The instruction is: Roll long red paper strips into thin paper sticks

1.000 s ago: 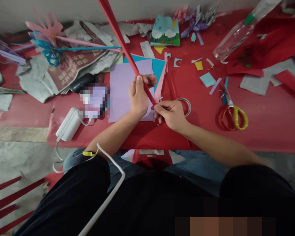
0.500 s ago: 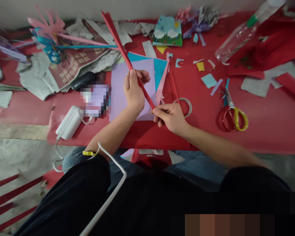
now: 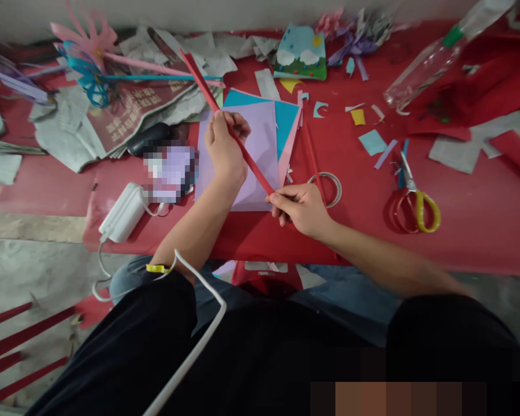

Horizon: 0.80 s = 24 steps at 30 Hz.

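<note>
A long, narrow strip of folded or rolled red paper [image 3: 256,171] slants between my hands, its far end rising to the upper left. My left hand [image 3: 227,141] is closed around its middle, thumb on top. Between thumb and fingertips, my right hand [image 3: 301,207] pinches the lower end. Beneath the strip lies a lilac paper sheet [image 3: 255,136] over a blue sheet [image 3: 286,118] and a pink one. Just past my right hand are a roll of tape [image 3: 338,190] and a thin red stick [image 3: 312,153].
Scissors with a yellow handle [image 3: 425,212] lie at the right, near paper scraps [image 3: 372,141]. A clear plastic bottle [image 3: 424,72] rests behind them. Paper flowers [image 3: 93,86] and newspaper [image 3: 65,130] cover the back left. A white power bank [image 3: 122,212] sits near the front edge, its cable running to me.
My left hand has shifted slightly left and toward me, and the strip's far end has come down with it. My right hand keeps its pinch in nearly the same place.
</note>
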### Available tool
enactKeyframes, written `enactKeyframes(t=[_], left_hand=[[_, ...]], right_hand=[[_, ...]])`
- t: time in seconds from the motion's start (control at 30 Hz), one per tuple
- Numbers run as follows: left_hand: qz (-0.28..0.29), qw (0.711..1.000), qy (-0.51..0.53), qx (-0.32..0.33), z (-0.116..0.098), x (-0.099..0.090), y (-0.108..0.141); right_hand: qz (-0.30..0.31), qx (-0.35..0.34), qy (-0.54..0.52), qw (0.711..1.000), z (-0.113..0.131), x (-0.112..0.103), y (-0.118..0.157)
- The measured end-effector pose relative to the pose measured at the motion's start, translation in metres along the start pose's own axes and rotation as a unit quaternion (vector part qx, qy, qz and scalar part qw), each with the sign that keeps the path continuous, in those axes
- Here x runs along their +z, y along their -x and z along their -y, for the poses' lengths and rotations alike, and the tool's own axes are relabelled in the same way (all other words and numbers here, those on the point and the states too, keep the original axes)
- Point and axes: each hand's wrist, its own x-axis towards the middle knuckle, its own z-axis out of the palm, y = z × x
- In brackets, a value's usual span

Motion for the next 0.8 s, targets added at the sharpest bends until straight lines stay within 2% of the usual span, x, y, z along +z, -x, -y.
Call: enactKeyframes(t=[0.17,0.6,0.7,0.8], left_hand=[[0.007,0.999,0.042,-0.008,-0.002,-0.005,-0.011],[-0.067,0.993,0.078,-0.066,-0.025,-0.035,-0.076],[-0.096,0.988,0.091,-0.083,-0.03,-0.038,-0.086],[-0.09,0.987,0.097,-0.093,-0.033,-0.041,-0.091]], right_hand=[[0.001,-0.002,0.007,1.0,-0.001,0.001,0.001],[0.042,0.02,0.011,0.999,0.004,0.007,0.016],[0.048,0.016,0.01,0.999,0.007,0.005,0.019],[0.043,0.013,0.005,0.999,0.012,0.002,0.022]])
